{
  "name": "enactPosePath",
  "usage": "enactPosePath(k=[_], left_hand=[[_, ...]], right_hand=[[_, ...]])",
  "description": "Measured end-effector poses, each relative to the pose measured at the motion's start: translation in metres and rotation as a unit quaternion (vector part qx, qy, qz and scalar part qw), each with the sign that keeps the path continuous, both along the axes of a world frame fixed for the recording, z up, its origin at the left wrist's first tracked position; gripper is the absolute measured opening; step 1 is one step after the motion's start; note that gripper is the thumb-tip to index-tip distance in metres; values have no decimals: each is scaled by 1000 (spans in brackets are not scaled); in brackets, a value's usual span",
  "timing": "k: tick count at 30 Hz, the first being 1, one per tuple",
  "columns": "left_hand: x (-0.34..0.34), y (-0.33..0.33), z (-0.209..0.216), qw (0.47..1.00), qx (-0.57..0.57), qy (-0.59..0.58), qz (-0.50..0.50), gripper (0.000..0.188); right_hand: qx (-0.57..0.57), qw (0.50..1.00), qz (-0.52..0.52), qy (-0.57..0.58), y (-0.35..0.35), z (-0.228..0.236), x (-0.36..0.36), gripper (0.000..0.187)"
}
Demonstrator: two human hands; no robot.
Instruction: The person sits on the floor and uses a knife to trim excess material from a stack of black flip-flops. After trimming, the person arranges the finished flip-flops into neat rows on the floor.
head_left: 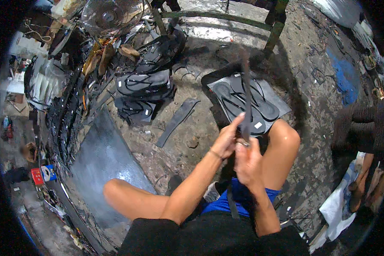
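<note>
Long dark strip (247,94) upright in view in front of the sandals (257,100)

Well left of the sandals lies a shiny gray sheet (106,158); closer to them, a dark pile of footwear (143,85), then a flat loose band (175,123). By the sandals' near edge, the left hand (227,140) is half curled against the strip; blur hides whether it grips. Just right, the right hand (248,160) is closed around the strip's lower end.
</note>
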State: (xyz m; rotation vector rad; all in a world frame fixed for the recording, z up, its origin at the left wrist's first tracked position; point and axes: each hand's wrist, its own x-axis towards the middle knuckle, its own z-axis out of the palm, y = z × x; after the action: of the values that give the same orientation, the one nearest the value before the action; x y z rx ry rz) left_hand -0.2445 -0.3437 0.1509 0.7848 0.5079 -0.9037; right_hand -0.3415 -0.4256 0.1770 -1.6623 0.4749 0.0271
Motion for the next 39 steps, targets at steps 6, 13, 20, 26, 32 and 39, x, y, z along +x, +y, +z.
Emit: enactPosePath(k=[6, 13, 20, 26, 32, 39], left_hand=[[7, 21, -17, 997, 59, 10, 56, 24], [26, 56, 7, 972, 198, -123, -24, 26], [22, 55, 5, 978, 161, -134, 3, 28], [14, 62, -9, 979, 158, -129, -11, 29], [11, 60, -2, 978, 171, -123, 12, 36], [10, 72, -13, 981, 164, -107, 18, 27]], right_hand=[[-39, 994, -31, 95, -22, 21, -69, 34], [-156, 986, 23, 47, 5, 8, -78, 34], [-183, 980, 36, 70, 17, -16, -58, 31], [-154, 982, 54, 91, 13, -31, -32, 30], [-145, 981, 56, 115, 11, -46, -3, 36], [-141, 961, 182, 155, -7, -85, 50, 43]])
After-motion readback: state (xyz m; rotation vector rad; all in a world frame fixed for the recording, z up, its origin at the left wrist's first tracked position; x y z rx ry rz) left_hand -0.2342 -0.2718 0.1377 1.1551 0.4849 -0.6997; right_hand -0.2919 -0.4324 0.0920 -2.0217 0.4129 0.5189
